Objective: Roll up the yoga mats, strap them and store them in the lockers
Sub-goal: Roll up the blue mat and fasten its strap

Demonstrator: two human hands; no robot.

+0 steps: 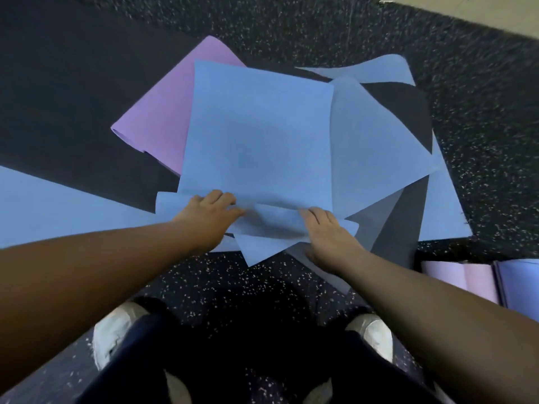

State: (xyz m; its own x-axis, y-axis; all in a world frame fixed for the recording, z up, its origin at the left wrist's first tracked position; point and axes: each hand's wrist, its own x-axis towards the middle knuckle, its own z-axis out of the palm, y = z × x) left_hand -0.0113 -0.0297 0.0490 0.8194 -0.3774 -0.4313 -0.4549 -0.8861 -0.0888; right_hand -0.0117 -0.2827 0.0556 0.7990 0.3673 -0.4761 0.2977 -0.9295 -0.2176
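Both hands, left [211,212] and right [325,228], grip the near edge of the top blue mat [256,135], curling it.

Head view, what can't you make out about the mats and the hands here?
- Left hand fingertips: tucked under the top blue mat, head view.
- Purple mat: mostly covered by the blue mat.
- Rolled mats: cut off by the right arm and frame edge.
- Straps, lockers: not in view.
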